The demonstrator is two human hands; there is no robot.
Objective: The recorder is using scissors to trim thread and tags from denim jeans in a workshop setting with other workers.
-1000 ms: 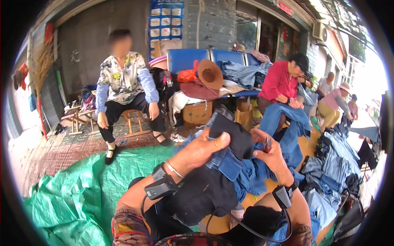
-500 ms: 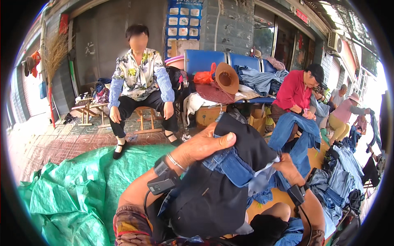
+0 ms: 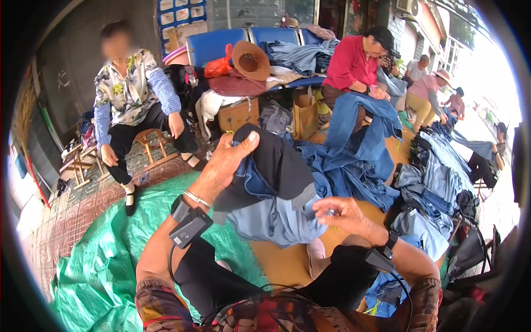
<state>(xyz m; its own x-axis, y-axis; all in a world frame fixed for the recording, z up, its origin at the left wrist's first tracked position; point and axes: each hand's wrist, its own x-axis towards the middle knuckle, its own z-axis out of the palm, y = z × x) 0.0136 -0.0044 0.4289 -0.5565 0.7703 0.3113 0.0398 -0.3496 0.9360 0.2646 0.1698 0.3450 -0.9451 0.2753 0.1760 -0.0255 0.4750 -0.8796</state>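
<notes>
My left hand (image 3: 221, 166) grips the upper edge of a denim garment, its thumb stretched along the cloth. The garment's black part (image 3: 271, 160) folds over its light blue denim part (image 3: 271, 221), which hangs over my lap. Close to the garment's right edge is my right hand (image 3: 348, 217), fingers curled together around something small and greyish that I cannot make out. Whether those fingertips touch the cloth is unclear. Both wrists carry a dark strapped device.
Green plastic sheeting (image 3: 116, 249) spreads at my left, beside a seated person (image 3: 130, 94). Ahead, a person in red (image 3: 354, 69) handles blue jeans (image 3: 354, 138). A heap of jeans (image 3: 423, 193) lies right. Behind are a blue bench (image 3: 215, 47) and brown hat (image 3: 251, 60).
My view has swung right. The garment has moved away from my lap, showing more light denim below the black part. My right hand has come off the garment's edge.
</notes>
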